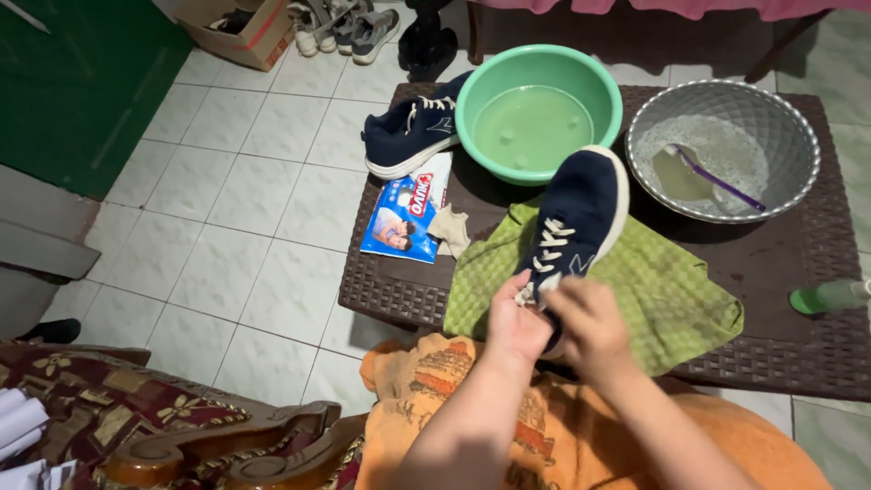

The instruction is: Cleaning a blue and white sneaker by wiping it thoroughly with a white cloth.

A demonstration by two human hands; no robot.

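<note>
A navy sneaker [581, 213] with white laces and a white sole lies toe-away on a green checked cloth [676, 290] on a dark woven table [807, 272]. My left hand [515, 322] and my right hand [590, 322] are both at its near end, fingers pinched on the white laces by the shoe's opening. A second navy sneaker [408, 134] rests at the table's far left corner.
A green basin [539, 109] of water and a grey bowl [723, 150] holding a purple toothbrush [717, 179] stand at the back. A blue detergent packet [406, 218], a small rag [451, 230] and a green bottle [830, 296] lie on the table. Orange cloth covers my lap.
</note>
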